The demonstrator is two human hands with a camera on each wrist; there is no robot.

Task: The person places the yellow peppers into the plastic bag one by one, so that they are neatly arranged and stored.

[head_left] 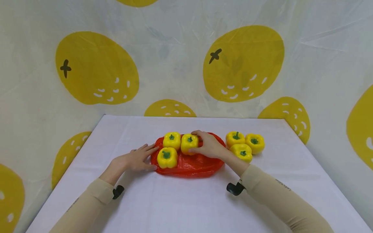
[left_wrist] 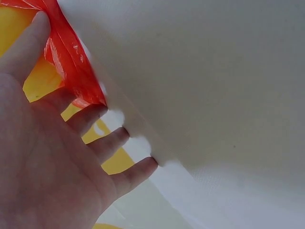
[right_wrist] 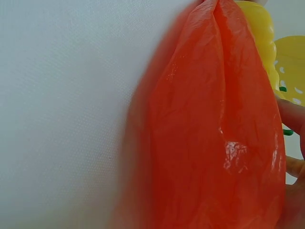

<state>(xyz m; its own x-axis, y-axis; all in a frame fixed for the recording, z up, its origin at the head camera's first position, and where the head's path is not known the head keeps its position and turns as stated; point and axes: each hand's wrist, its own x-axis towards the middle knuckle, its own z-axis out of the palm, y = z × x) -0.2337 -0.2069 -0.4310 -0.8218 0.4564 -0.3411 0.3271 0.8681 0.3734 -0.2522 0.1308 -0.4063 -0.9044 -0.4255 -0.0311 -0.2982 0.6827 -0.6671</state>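
Observation:
A red plastic bag [head_left: 195, 166] lies flat on the table, with yellow bell peppers on it. My right hand [head_left: 211, 146] grips one yellow bell pepper [head_left: 187, 144], thumb on the near side and fingers on the far side. Two more peppers, one at the back [head_left: 172, 141] and one in front [head_left: 167, 158], sit left of it on the bag. At the bag's left end my left hand [head_left: 140, 159] spreads its straight fingers, fingertips at the red edge; the left wrist view shows this hand [left_wrist: 52, 152] too. In the right wrist view the bag [right_wrist: 214, 119] hides most of the peppers.
Right of the bag, three yellow bell peppers stand close together: a back one [head_left: 233, 139], a right one [head_left: 255, 144] and a near one [head_left: 240, 151] beside my right forearm. The white table [head_left: 186, 204] ends at a fruit-print curtain [head_left: 172, 64] behind.

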